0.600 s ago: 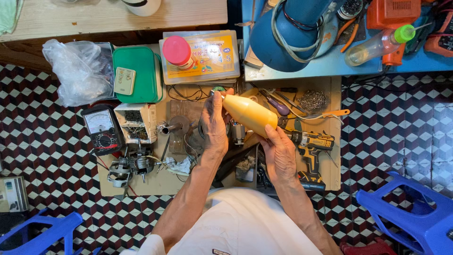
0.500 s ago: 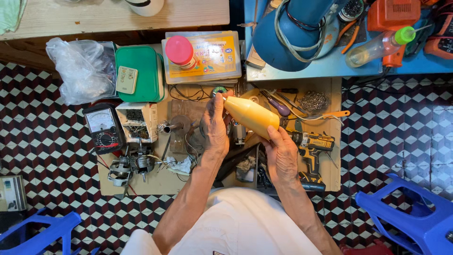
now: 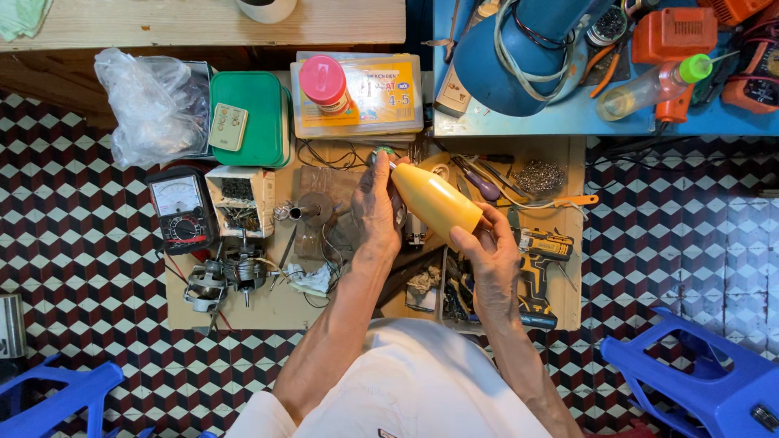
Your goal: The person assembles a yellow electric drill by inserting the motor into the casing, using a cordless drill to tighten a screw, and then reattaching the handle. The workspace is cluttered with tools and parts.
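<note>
Hardly shifted, both hands' grip stays closed: left hand [image 3: 376, 212] and right hand [image 3: 492, 256] clasp the yellow bottle [image 3: 436, 203].

We are seeing two bare forearms, no sleeves reaching them — the left hand [image 3: 377, 207] and the right hand [image 3: 491, 259] are wearing no gloves, rings or watch. Below, we are seeing a white garment.

Board [image 3: 268, 312] is crowded. L of the left hand [image 3: 377, 212]: motor parts [image 3: 231, 272], meter [image 3: 180, 212], small white box [image 3: 241, 199], all close together. R of the right hand [image 3: 491, 259]: cordless drill [image 3: 537, 268], steel wool [image 3: 540, 176], screwdrivers [image 3: 479, 180]. Bare strip along board's near edge, btwn motor parts & forearms. Tiled floor [image 3: 73, 268] open on both sides.
</note>
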